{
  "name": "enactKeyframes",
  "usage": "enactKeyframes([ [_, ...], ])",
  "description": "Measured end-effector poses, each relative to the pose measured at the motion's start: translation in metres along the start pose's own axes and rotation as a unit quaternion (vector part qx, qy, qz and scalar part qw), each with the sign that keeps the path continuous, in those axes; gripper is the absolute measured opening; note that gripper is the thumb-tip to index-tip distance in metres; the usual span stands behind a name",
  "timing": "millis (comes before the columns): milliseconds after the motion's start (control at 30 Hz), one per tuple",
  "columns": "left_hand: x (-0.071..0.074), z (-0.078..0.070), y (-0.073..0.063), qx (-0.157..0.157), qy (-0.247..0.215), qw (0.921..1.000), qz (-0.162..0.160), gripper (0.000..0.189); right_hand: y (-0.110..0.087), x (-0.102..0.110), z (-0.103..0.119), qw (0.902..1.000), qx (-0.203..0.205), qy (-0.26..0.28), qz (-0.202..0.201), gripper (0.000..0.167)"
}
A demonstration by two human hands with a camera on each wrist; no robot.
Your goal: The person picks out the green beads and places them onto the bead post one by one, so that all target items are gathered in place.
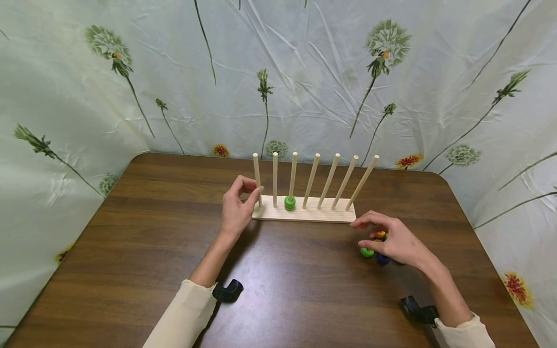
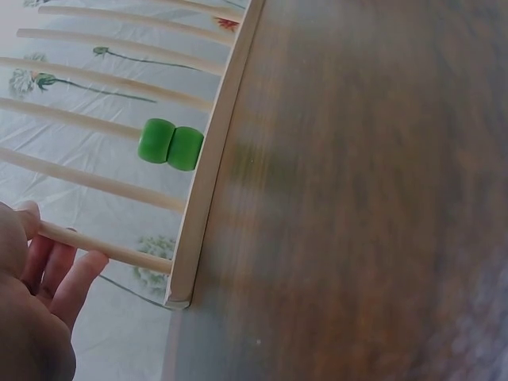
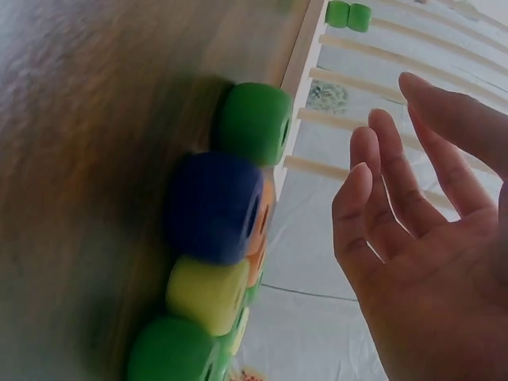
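Observation:
A pale wooden peg rack [image 1: 304,215] with several upright pegs stands toward the back of the table. Two green beads [image 2: 171,144] sit stacked at the foot of its third peg from the left. My left hand [image 1: 237,205] pinches the leftmost peg [image 2: 131,255] between thumb and fingers. Off the rack's right end, my right hand [image 1: 398,239] hovers over a cluster of loose beads, fingers relaxed and holding nothing. In the right wrist view the cluster includes a blue bead [image 3: 210,206], a yellow bead [image 3: 206,295], a green bead [image 3: 254,123] and an orange one, partly hidden.
The brown wooden table [image 1: 296,299] spreads out in front of the rack. Behind it hangs a pale sheet [image 1: 304,72] printed with dandelions. Each wrist wears a black strap device, such as the left one [image 1: 228,291].

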State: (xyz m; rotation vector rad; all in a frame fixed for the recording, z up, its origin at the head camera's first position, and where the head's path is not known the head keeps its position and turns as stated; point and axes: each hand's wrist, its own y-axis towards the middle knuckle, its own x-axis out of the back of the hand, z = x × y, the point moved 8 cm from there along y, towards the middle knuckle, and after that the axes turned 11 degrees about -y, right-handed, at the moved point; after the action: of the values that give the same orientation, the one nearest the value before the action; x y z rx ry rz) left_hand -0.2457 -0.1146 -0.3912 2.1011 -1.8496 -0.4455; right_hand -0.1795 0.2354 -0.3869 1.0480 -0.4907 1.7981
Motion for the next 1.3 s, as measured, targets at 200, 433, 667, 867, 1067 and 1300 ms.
enactKeyframes([
  [200,-0.001,0.001,-0.001,0.004,-0.002,1.0,0.004,0.014,-0.008,-0.004,-0.009,0.9996,-0.013,0.008,0.022,0.041],
  [433,0.002,0.001,0.0,0.001,-0.004,1.0,-0.003,0.014,-0.01,-0.005,-0.011,0.9989,-0.009,0.021,0.042,0.045],
  [667,0.001,0.0,0.0,0.0,0.003,1.0,0.001,0.014,-0.015,-0.005,-0.014,0.9981,0.011,0.009,0.061,0.05],
  [867,0.001,-0.001,-0.001,0.001,0.006,1.0,0.0,0.013,-0.016,-0.008,-0.017,0.9971,0.01,0.002,0.075,0.051],
  [1067,0.001,0.0,-0.001,0.005,0.003,1.0,0.0,0.014,-0.014,-0.012,-0.018,0.9955,0.016,-0.003,0.093,0.049],
  [1300,0.0,0.0,0.0,0.006,0.002,1.0,-0.001,0.013,-0.012,-0.015,-0.021,0.9929,-0.014,-0.02,0.116,0.046],
])
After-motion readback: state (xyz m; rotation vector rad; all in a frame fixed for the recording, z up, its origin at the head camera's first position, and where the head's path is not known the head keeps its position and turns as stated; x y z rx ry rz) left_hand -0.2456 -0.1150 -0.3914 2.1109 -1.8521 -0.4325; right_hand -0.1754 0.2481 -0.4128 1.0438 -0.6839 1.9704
